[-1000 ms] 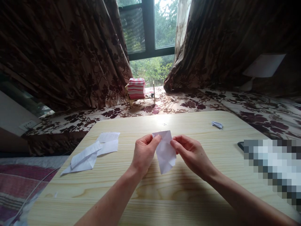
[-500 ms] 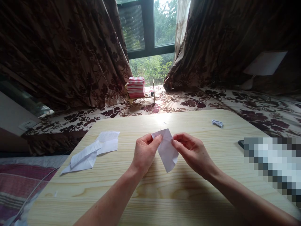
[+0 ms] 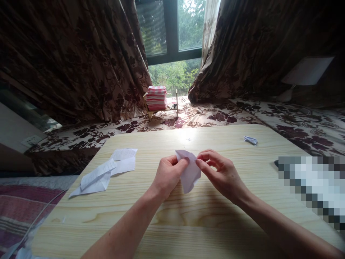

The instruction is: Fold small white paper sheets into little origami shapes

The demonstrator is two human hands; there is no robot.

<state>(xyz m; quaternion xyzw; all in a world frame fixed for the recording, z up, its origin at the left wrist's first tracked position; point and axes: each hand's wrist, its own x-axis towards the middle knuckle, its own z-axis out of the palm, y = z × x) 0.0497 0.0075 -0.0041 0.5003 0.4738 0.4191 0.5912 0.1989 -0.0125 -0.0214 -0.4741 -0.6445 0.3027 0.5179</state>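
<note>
A small white piece of paper (image 3: 190,176) is held up above the wooden table (image 3: 205,230), its sheet bent and its edge uneven. My left hand (image 3: 171,172) pinches it from the left, thumb lying across the front. At its right edge, the thumb and forefinger of my right hand (image 3: 217,169) are pinched on the paper. The fingers behind the sheet are hidden. Left of my hands lie several printed paper strips (image 3: 98,174), partly overlapping. A small folded piece of paper (image 3: 250,140) rests near the table's far right corner.
On the right edge of the table is a blurred-out flat object with a dark rim (image 3: 276,163). Beyond the table, a small rack holds a stack of pink striped cloths (image 3: 156,98) on the flowered sill cover. A lamp (image 3: 308,72) stands at the far right.
The paper has turned and bent, now looking narrower. My left thumb has slid further right across it. My right hand stays at the paper's right edge.
</note>
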